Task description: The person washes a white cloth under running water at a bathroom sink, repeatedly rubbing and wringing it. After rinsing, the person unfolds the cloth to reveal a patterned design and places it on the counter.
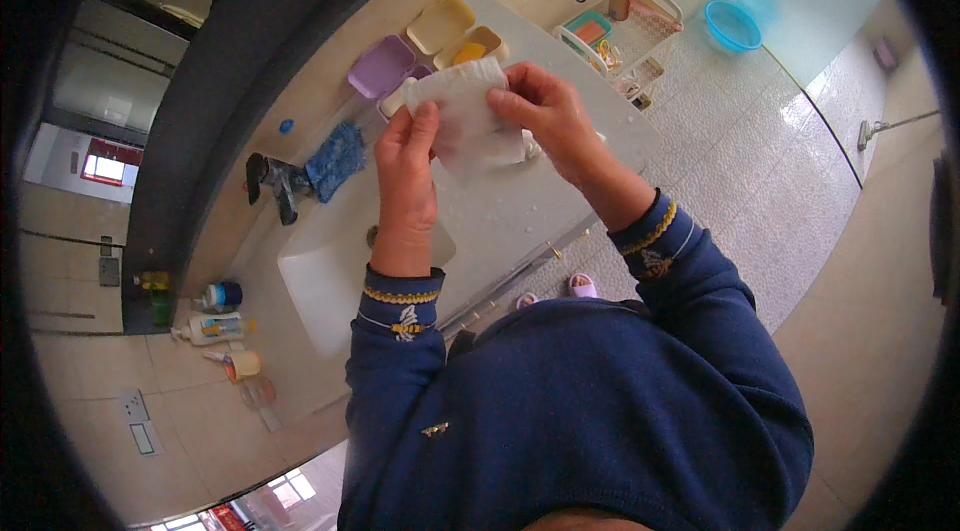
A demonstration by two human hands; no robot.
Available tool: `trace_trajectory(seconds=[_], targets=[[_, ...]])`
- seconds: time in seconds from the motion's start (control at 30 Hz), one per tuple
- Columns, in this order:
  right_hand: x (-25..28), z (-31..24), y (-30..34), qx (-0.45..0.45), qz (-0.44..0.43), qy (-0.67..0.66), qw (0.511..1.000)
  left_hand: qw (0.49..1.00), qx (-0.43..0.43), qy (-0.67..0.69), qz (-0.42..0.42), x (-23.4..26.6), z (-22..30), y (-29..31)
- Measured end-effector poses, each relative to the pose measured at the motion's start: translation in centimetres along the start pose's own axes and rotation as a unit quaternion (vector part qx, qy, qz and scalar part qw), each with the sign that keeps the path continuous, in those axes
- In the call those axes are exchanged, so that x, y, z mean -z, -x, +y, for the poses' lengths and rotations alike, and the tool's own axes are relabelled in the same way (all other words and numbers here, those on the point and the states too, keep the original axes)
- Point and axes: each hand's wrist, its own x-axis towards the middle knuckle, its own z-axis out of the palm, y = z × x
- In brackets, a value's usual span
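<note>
A thin white tissue, partly see-through, is stretched between my two hands above the counter. At its left edge my left hand pinches it between thumb and fingers. The upper right part is gripped by my right hand, thumb on top. Behind the tissue stand two open soap boxes: a purple one, partly hidden, and a yellow one with a yellow soap bar in it. Some white thing lies on the counter just below the tissue; its kind is unclear.
A white sink with a dark faucet is at left, a blue cloth beside it. Bottles and a cup line the wall. A white rack stands beyond the counter; a blue basin is farther right.
</note>
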Motion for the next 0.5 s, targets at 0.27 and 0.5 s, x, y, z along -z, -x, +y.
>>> trace_trajectory(seconds=[0.27, 0.5], targets=[[1.5, 2.2, 0.0, -0.192, -0.108, -0.067, 0.973, 0.987, 0.065, 0.145, 0.024, -0.7, 1.7, -0.3], [-0.3, 2.1, 1.1, -0.08, -0.114, 0.033, 0.99, 0.991, 0.042, 0.124, 0.019, 1.3, 0.2, -1.2]])
